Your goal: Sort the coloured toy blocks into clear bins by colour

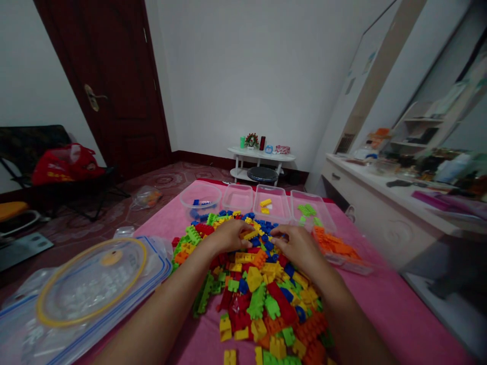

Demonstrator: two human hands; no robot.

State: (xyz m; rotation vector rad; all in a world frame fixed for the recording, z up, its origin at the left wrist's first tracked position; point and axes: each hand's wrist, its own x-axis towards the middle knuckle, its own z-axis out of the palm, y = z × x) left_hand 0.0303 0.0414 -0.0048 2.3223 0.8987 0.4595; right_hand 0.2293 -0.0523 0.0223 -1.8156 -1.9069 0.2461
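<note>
The bricks [254, 279] are red, yellow, green, blue and orange; the cloth [373, 304] is pink, the door [110, 66] dark reddish-brown, the wall [247, 66] white, the bag [68, 165] red with yellow print, the floor [182, 175] swirl-patterned

forearms [165, 304]: bare, extended forward | left hand [231, 235]: fingers curled inward | right hand [297, 244]: back up, fingers bent

Dim and cool overall, grey across the white wall [243, 76] at upper centre. Deeply shadowed under the dark chair [38, 136] at left. Dotted with small glints around the yellow-rimmed plastic lid [91, 289] at lower left. Stretched and slanted toward both sides, smeared over the dressing table [380, 198] at right, clearer on the building blocks [254, 280] at lower centre.
</note>
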